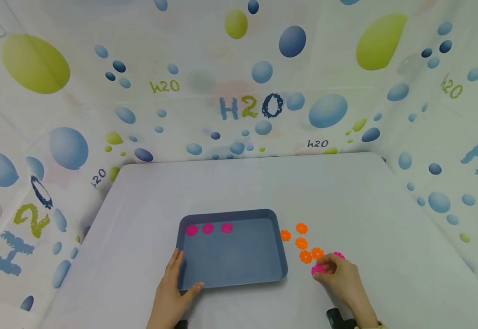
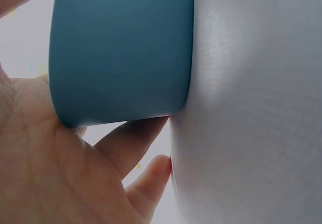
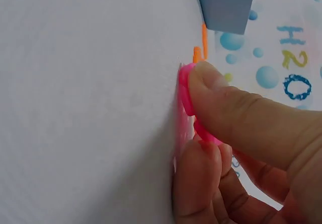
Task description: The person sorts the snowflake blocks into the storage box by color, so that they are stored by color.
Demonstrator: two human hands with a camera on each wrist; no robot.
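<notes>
A blue-grey rectangular tray (image 1: 239,260) lies on the white table, with three pink flower-shaped discs (image 1: 207,228) in a row along its far side. My left hand (image 1: 173,290) holds the tray's near left corner, fingers along the left wall and thumb at the front. The left wrist view shows the tray's corner (image 2: 121,53) between thumb and fingers. Right of the tray, my right hand (image 1: 341,276) pinches a pink flower-shaped disc (image 3: 186,90) with thumb and fingers, low at the table surface. Another pink disc (image 1: 338,255) is partly hidden behind this hand.
Several orange flower-shaped discs (image 1: 302,243) lie between the tray and my right hand, one close against the tray's right wall. The white table (image 1: 148,196) is bordered at the back and sides by a white curtain (image 1: 206,123) printed with blue and green drops.
</notes>
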